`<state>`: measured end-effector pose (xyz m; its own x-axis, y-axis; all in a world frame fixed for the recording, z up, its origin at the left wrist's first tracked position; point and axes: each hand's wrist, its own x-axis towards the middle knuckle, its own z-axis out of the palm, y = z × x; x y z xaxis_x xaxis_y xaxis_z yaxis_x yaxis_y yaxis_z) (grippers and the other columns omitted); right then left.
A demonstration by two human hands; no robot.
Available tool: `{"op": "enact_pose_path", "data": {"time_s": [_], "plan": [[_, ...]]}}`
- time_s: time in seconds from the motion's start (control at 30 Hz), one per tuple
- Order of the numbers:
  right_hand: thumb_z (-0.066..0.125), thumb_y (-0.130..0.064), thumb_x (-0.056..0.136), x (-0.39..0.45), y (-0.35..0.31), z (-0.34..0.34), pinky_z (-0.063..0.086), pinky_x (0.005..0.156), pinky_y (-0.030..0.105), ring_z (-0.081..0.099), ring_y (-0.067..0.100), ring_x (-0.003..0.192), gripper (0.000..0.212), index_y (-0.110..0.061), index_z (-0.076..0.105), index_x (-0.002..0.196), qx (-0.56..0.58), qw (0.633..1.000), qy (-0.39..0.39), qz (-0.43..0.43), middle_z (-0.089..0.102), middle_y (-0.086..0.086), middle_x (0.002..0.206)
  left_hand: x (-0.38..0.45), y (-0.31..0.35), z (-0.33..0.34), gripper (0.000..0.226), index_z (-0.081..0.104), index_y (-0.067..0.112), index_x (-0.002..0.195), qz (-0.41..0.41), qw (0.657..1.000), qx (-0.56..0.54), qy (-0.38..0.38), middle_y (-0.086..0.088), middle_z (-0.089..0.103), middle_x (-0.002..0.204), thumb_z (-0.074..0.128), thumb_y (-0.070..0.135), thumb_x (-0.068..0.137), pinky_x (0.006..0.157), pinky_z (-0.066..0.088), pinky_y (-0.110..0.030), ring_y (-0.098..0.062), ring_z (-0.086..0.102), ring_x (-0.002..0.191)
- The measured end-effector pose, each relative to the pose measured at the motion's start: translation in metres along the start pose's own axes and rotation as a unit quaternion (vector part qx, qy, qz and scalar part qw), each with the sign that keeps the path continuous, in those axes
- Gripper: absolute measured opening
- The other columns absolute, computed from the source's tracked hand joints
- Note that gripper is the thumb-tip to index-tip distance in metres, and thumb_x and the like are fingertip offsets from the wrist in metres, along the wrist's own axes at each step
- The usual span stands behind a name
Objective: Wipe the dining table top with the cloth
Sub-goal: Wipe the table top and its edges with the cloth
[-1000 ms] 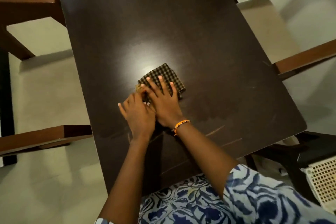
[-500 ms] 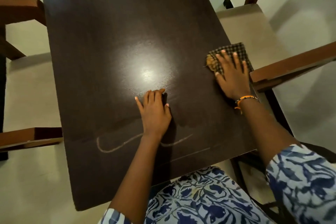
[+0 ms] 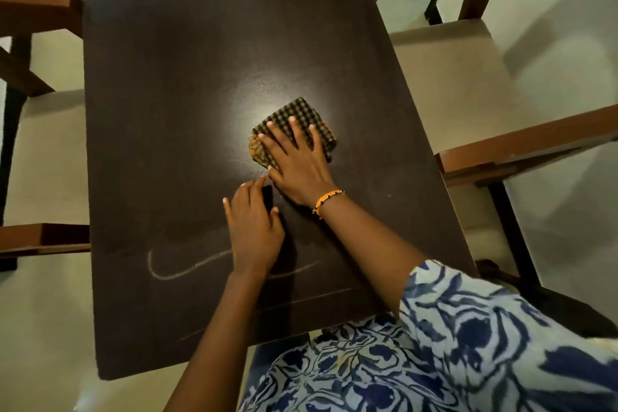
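— From the head view, where is the cloth (image 3: 298,125)?

— Folded near the middle of the dark tabletop (image 3: 187,70), in the bright glare patch. The right hand (image 3: 297,164) lies flat on it, fingers spread, pressing it down rather than gripping.

— And the left hand (image 3: 254,231)?

— Flat on the bare tabletop just nearer the person, fingers together, holding nothing. A pale curved smear (image 3: 187,269) lies beside its wrist.

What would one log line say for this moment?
task: wipe table | right hand: flat on cloth, mid table | left hand: flat on table, no cloth | streak: near edge
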<state>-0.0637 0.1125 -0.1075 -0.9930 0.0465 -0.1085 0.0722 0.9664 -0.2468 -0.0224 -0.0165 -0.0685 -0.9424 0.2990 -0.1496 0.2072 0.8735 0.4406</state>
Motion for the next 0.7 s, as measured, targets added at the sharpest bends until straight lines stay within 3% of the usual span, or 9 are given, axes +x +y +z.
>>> {"op": "enact_pose_path", "data": {"time_s": [0.07,0.13,0.27,0.37,0.57,0.7], "plan": [[0.043,-0.046,0.087,0.005,0.025,-0.004,-0.005,0.113,0.055,0.004,0.033,0.145,0.062,-0.03,0.029,0.145,-0.012,0.999,0.01,-0.04,0.017,-0.005,0.158,0.0,0.0,-0.004,0.057,0.036,0.013,0.138,0.001,1.0,0.006,-0.002,-0.008,0.041,0.138,0.056,0.012,0.085,0.117,0.01,-0.049,-0.025,0.034,0.133],[0.043,-0.048,0.083,0.01,0.054,-0.011,-0.003,0.112,0.056,0.004,0.034,0.145,0.064,-0.032,0.032,0.143,-0.012,1.0,0.017,-0.021,0.018,-0.006,0.157,0.002,0.004,-0.003,0.057,0.036,0.013,0.138,0.011,1.0,0.008,-0.004,-0.009,0.042,0.137,0.057,0.012,0.085,0.117,0.012,-0.049,-0.026,0.034,0.133],[0.047,-0.047,0.085,0.015,0.115,-0.029,0.002,0.113,0.059,0.002,0.033,0.145,0.063,-0.031,0.03,0.144,0.001,0.992,0.047,0.115,0.013,-0.005,0.158,0.005,0.019,0.005,0.055,0.04,0.012,0.137,0.044,0.999,0.005,-0.005,-0.008,0.044,0.133,0.057,0.012,0.084,0.115,0.014,-0.049,-0.026,0.036,0.13],[0.046,-0.047,0.087,0.018,0.15,-0.039,0.005,0.112,0.059,0.0,0.034,0.145,0.063,-0.032,0.026,0.145,0.017,0.979,0.057,0.194,0.009,-0.002,0.159,0.003,0.028,0.01,0.057,0.035,0.013,0.14,0.058,0.998,0.011,-0.027,-0.008,0.039,0.14,0.055,0.015,0.087,0.117,0.008,-0.046,-0.025,0.027,0.137],[0.044,-0.048,0.09,0.014,0.146,-0.04,0.003,0.111,0.061,-0.007,0.035,0.145,0.064,-0.033,0.019,0.148,0.054,0.968,0.046,0.241,0.003,0.0,0.16,-0.008,0.03,0.015,0.062,0.025,0.014,0.145,0.06,0.996,0.022,-0.065,-0.009,0.027,0.15,0.052,0.022,0.09,0.118,0.002,-0.043,-0.024,0.012,0.144],[0.046,-0.045,0.09,-0.05,0.126,-0.026,0.006,0.111,0.058,-0.001,0.034,0.145,0.063,-0.032,0.022,0.147,0.026,0.971,0.067,0.229,0.008,0.0,0.159,-0.015,0.028,0.016,0.063,0.021,0.014,0.146,0.069,0.995,0.029,-0.07,-0.008,0.025,0.152,0.051,0.024,0.091,0.118,0.001,-0.043,-0.023,0.008,0.145]]}}
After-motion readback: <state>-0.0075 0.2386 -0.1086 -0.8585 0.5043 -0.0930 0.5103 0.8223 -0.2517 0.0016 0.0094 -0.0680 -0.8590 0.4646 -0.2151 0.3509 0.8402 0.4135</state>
